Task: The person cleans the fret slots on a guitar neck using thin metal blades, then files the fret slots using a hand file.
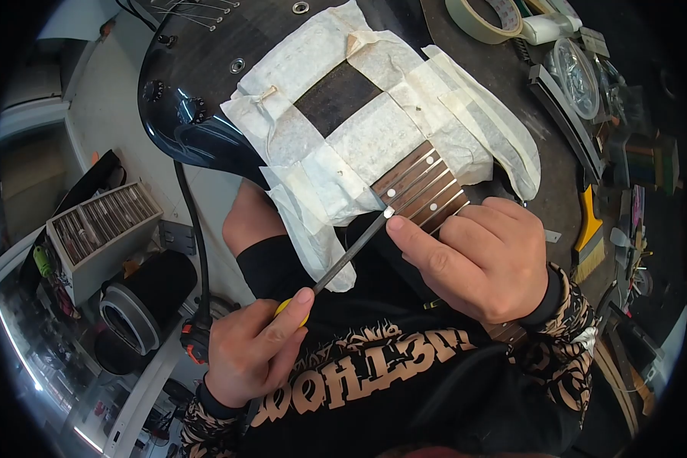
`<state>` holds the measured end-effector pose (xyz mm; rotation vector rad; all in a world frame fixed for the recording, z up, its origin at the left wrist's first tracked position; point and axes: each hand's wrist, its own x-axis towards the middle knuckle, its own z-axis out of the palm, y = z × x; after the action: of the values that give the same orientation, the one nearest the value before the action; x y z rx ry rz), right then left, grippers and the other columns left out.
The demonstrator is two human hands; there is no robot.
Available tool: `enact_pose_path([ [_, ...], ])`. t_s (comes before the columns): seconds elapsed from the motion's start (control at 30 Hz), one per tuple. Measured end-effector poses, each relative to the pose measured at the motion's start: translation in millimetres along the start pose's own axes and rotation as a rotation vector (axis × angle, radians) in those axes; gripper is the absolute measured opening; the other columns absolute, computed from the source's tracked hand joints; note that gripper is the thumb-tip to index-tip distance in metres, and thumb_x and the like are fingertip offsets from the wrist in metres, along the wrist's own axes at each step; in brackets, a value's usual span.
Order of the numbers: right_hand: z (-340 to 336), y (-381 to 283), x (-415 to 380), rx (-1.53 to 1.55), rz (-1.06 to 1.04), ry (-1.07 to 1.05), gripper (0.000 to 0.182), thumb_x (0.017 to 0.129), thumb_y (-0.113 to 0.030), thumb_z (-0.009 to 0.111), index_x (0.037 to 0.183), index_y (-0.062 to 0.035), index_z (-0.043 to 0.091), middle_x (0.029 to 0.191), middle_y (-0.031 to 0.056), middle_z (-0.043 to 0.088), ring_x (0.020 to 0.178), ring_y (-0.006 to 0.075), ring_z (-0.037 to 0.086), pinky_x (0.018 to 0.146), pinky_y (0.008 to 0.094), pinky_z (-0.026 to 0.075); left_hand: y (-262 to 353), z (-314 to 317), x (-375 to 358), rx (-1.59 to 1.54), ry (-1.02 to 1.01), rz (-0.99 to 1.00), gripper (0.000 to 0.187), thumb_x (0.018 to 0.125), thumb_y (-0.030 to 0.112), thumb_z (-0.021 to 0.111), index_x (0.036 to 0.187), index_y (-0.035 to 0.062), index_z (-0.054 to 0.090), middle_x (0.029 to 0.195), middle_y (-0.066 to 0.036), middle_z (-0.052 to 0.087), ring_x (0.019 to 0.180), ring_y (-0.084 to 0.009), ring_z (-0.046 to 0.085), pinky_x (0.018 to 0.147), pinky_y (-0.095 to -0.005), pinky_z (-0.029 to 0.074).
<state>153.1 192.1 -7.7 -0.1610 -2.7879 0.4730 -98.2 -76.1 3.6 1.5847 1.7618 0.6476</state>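
Observation:
A dark guitar body (206, 107) lies across the bench, partly covered with pale masking tape (366, 137) around a dark bare patch. My left hand (256, 347) is closed on the yellow handle of a long, thin dark file (351, 256). The file's tip end meets the edge of the wooden fretboard (420, 187), which has metal frets and round white dots. At that tip, my right hand (481, 256) points its index finger down onto the fretboard's edge, its other fingers curled over the neck. Whether its curled fingers grip the neck is hidden.
At the top right are a tape roll (485, 19) and a long metal-edged block (565, 118). A yellow-handled brush (589, 237) lies on the right. On the left stand a box of slotted pieces (103, 229) and a black cylinder (149, 301), near a hanging black cable (195, 237).

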Motion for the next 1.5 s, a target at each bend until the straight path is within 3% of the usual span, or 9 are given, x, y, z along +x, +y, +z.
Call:
enact_pose_path([
  [1.07, 3, 0, -1, 0.003, -0.002, 0.013, 0.06, 0.083, -0.014, 0.077, 0.141, 0.0, 0.084, 0.084, -0.0001, 0.056, 0.069, 0.0153, 0.06, 0.059, 0.0331, 0.047, 3, -1, 4, 0.042, 0.009, 0.008, 0.075, 0.092, -0.008, 0.082, 0.165, 0.0085, 0.073, 0.092, -0.014, 0.073, 0.071, -0.0323, 0.07, 0.063, -0.0417, 0.055],
  [1.23, 12, -1, 1, 0.0, 0.023, 0.1, 0.06, 0.072, -0.001, 0.091, 0.132, -0.0059, 0.09, 0.074, -0.004, 0.047, 0.06, 0.0136, 0.055, 0.052, 0.0345, 0.039, 4, -2, 4, 0.036, -0.003, -0.004, 0.075, 0.093, -0.007, 0.083, 0.165, 0.009, 0.073, 0.091, -0.014, 0.072, 0.07, -0.032, 0.069, 0.062, -0.0421, 0.053],
  [1.33, 8, 1, 0, -0.009, 0.002, 0.066, 0.06, 0.075, -0.005, 0.087, 0.135, -0.0036, 0.088, 0.077, -0.0025, 0.05, 0.063, 0.0143, 0.057, 0.054, 0.0339, 0.042, 4, -2, 6, 0.033, -0.002, -0.002, 0.075, 0.093, -0.006, 0.084, 0.165, 0.0094, 0.073, 0.091, -0.013, 0.072, 0.07, -0.0315, 0.069, 0.062, -0.0418, 0.053],
  [1.43, 4, 2, -2, -0.007, -0.013, 0.027, 0.061, 0.08, -0.013, 0.08, 0.139, -0.0004, 0.086, 0.082, 0.0, 0.055, 0.068, 0.0155, 0.061, 0.058, 0.0329, 0.047, 0, 5, 9, 0.054, 0.064, 0.039, 0.079, 0.094, 0.002, 0.091, 0.169, 0.0177, 0.073, 0.086, -0.005, 0.061, 0.062, -0.0224, 0.06, 0.056, -0.0386, 0.05],
  [1.5, 5, 2, -2, -0.003, -0.007, 0.035, 0.062, 0.079, -0.012, 0.082, 0.139, -0.0006, 0.086, 0.082, 0.0, 0.055, 0.068, 0.0155, 0.061, 0.058, 0.0329, 0.047, 0, 6, 9, 0.056, 0.065, 0.035, 0.079, 0.094, 0.002, 0.091, 0.169, 0.018, 0.073, 0.085, -0.004, 0.061, 0.062, -0.0222, 0.06, 0.056, -0.0386, 0.049],
])
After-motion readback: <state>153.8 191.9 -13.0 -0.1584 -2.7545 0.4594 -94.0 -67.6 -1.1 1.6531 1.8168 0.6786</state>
